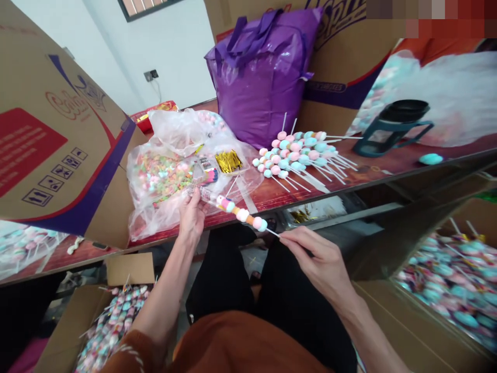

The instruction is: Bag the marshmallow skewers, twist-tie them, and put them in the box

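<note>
So the table (272, 197) on my feed is a reddish, glossy-looking wood top, and it's pretty crowded. A fat purple bag (260, 77) stands toward the back, with a heap of marshmallow sticks (295, 155) just in front of it (pink and blue, kinda cute honestly). Near the heap there's a teal mug (382, 137) with a dark lid. Over on the left I can see an opened clear bag of small candies (163, 176), with a bunch of gold ties (229, 162) near it. A huge printed carton (50, 129) leans in on that side, and behind everything there's a pale wall (178, 52) with a socket (151, 75). Down below the tabletop, two open boxes are loaded with more sticks.

The marshmallow skewer (243, 215) is up in front of the table edge, between my operator's hands. The right hand (316, 251) pinches its bare stick end, while the left hand (192, 215) has its fingers closed on a clear sleeve (206, 195) around the other end.
</note>
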A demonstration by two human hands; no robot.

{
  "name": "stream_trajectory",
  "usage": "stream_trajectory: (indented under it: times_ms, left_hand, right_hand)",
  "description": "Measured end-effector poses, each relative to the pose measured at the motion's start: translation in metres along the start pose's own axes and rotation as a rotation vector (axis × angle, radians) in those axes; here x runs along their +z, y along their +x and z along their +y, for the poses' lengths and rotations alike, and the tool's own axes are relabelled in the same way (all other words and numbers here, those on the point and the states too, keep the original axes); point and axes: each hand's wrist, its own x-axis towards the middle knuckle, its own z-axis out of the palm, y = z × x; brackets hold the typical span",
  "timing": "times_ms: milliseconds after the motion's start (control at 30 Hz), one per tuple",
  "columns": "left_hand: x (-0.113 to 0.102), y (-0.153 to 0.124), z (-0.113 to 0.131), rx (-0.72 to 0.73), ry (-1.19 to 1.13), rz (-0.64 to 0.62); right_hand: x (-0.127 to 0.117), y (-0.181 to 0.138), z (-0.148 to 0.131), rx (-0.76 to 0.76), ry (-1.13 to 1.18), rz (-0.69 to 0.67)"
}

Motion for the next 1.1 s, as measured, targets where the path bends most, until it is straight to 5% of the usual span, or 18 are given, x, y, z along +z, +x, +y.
stream_trajectory:
  times_ms: [300, 800, 1100]
  left_hand:
    - [0.000, -0.007, -0.020, 0.068, -0.007, -0.152]
    - [0.003, -0.013, -0.044, -0.150, 0.062, -0.211]
    - [0.006, -0.027, -0.039, -0.231, 0.082, -0.368]
  right_hand:
    - [0.044, -0.006, 0.002, 0.295, 0.191, 0.077]
    - [0.081, 0.007, -0.003, 0.334, 0.126, 0.014]
    - [0.104, 0.020, -0.002, 0.535, 0.323, 0.040]
